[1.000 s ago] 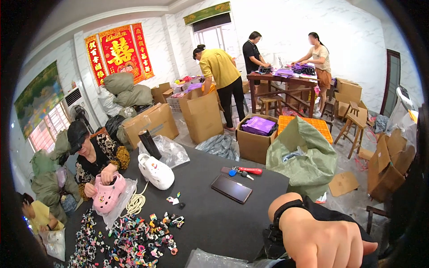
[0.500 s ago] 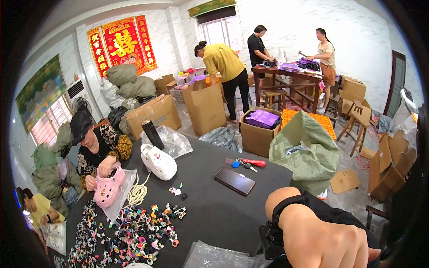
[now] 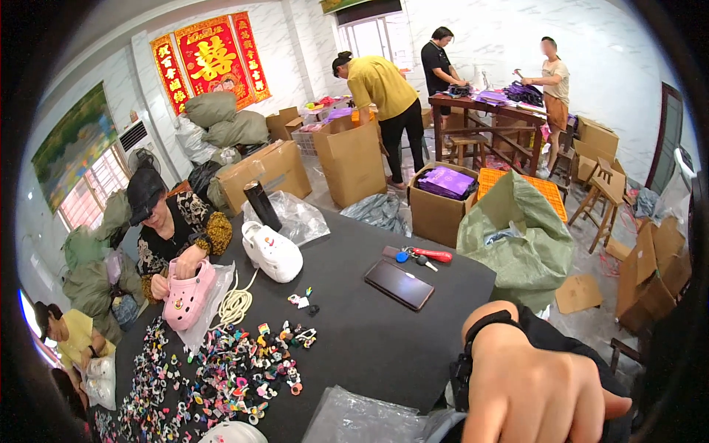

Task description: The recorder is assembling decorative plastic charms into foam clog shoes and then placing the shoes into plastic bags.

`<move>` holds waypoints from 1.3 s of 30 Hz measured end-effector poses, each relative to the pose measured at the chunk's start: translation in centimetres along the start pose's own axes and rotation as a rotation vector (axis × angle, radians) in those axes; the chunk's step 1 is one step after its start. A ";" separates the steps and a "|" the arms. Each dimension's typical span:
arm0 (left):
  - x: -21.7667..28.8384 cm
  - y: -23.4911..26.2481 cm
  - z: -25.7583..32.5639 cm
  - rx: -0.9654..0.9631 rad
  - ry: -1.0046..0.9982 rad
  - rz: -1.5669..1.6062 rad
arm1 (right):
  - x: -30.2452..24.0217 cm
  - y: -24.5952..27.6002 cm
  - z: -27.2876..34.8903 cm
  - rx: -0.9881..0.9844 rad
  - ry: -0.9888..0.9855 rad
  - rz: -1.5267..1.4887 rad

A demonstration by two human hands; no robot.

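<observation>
1. Right hand (image 3: 535,391): I see it at the lower right of my view, back toward the camera, fingers curled downward, a black strap round the wrist. It hangs just off the near right edge of the black table (image 3: 369,340). Whether it grasps anything I cannot tell; the palm side is hidden.
2. Left hand: I cannot find it in my view.
3. Clear plastic bag (image 3: 354,417): crumpled, on the near table edge, just left of the hand and nearest to it.
4. Dark phone (image 3: 399,284): lying flat on the right part of the table, beyond the hand and apart from it.
5. Keys with a red fob (image 3: 421,256): just beyond the phone, near the far right edge.
6. White clog (image 3: 272,252): on the table's far left part, next to another clear bag.
7. Shoe charms (image 3: 229,365): a wide, many-coloured scatter over the near left of the table; a few stray pieces lie toward the middle.
8. White cord (image 3: 233,306): coiled between the clog and the charms.
9. Pink clog (image 3: 186,295): held in both hands by a seated person in a dark cap at the left side of the table.
10. Green sack (image 3: 517,236): slumped on the floor just past the table's right corner.
11. Cardboard boxes (image 3: 351,159): standing on the floor farther back, where three people work around one box and a wooden table.
</observation>
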State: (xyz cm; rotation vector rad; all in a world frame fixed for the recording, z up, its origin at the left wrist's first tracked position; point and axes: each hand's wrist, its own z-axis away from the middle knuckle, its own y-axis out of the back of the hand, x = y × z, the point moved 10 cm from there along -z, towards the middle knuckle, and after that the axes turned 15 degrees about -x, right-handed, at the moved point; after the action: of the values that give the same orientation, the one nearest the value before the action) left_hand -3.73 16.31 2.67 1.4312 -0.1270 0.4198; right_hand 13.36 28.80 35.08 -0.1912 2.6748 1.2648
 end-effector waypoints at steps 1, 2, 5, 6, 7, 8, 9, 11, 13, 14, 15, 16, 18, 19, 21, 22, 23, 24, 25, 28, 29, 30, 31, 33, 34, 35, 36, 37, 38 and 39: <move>-0.2 -0.2 0.2 0.008 0.010 -0.002 | 0.3 0.2 0.7 0.062 -0.079 -0.004; -0.4 -0.3 0.4 0.045 -0.012 0.017 | 0.7 0.6 1.2 0.204 -0.196 0.174; -1.2 0.1 1.1 0.118 0.011 0.074 | 7.9 -1.2 8.1 0.220 -0.535 0.005; -1.4 -0.1 0.8 0.076 -0.023 0.081 | 9.7 -2.6 10.6 0.231 -0.707 0.060; -1.7 -0.4 0.6 0.032 -0.049 0.088 | 12.1 -5.0 14.0 0.177 -0.988 0.047; -1.7 -0.2 0.5 0.031 -0.054 0.089 | 13.6 -7.9 17.0 -0.003 -1.136 0.162; -1.6 0.3 0.6 0.056 -0.100 0.132 | 13.8 -9.6 18.6 0.001 -1.151 0.173; -1.7 0.7 0.8 0.072 -0.142 0.174 | 14.2 -13.5 20.6 -0.288 -1.214 0.466; -2.5 0.5 1.0 0.096 -0.171 0.268 | 14.7 -16.2 20.7 -0.308 -1.226 0.298; -2.7 0.5 1.0 0.089 -0.177 0.268 | 14.6 -16.3 20.0 -0.184 -1.175 0.306; -2.8 0.4 0.9 0.055 -0.178 0.240 | 14.3 -15.8 19.2 -0.064 -1.125 0.319; -2.8 0.2 0.7 0.020 -0.179 0.212 | 14.3 -15.6 18.8 -0.059 -1.137 0.326; -3.7 -0.9 0.6 -0.043 -0.159 0.270 | 13.2 -14.6 16.6 0.048 -0.969 0.292; -4.3 -1.6 0.4 -0.101 -0.124 0.328 | 13.4 -14.5 16.9 0.051 -0.980 0.306; -3.0 0.0 0.3 -0.100 -0.185 0.235 | 14.6 -14.6 19.4 0.212 -1.070 0.001; -1.9 0.8 0.2 -0.087 -0.213 0.143 | 14.2 -13.5 19.2 0.273 -1.054 0.049; -1.9 0.4 -0.1 -0.091 -0.227 0.141 | 14.4 -13.2 19.5 0.279 -1.064 0.058; -2.2 0.2 0.2 -0.052 -0.238 0.119 | 14.8 -14.0 18.7 0.123 -1.051 0.125; -2.4 0.1 0.4 -0.012 -0.249 0.098 | 15.1 -15.1 18.0 -0.033 -1.034 0.189; -3.1 -0.5 0.7 -0.021 -0.250 0.140 | 15.5 -16.5 17.0 -0.050 -0.945 0.200; -3.0 -0.6 0.8 -0.022 -0.256 0.138 | 15.4 -17.1 16.6 -0.085 -0.914 0.186; -2.9 -0.6 0.9 -0.018 -0.254 0.157 | 15.4 -17.3 16.6 -0.084 -0.916 0.188; -2.9 -0.5 1.0 -0.014 -0.251 0.178 | 15.3 -17.6 16.9 -0.064 -0.926 0.128; -2.8 -0.8 1.4 -0.027 -0.243 0.172 | 15.2 -18.4 17.2 -0.025 -0.937 0.000; -2.7 -1.0 1.7 -0.039 -0.229 0.166 | 15.2 -18.7 17.2 -0.027 -0.930 -0.008; -2.9 -1.0 1.9 -0.041 -0.213 0.172 | 14.9 -18.6 17.0 0.012 -0.900 0.042; -3.6 -2.1 1.6 -0.141 -0.140 0.051 | 14.7 -18.6 16.9 0.051 -0.867 0.082; -4.0 -3.2 1.8 -0.249 -0.062 -0.064 | 14.8 -19.4 17.5 0.053 -0.851 0.050; -3.9 -3.5 1.8 -0.264 -0.026 -0.045 | 15.7 -20.4 19.7 0.088 -0.923 -0.049; -2.8 -1.0 1.8 -0.044 -0.064 0.111 | 16.7 -21.7 20.3 0.117 -0.982 -0.171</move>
State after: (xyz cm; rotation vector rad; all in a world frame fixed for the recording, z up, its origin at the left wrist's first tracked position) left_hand -5.71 13.87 1.11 1.3985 -0.2665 0.4597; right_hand 3.31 30.19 2.50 0.1779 1.8187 0.8211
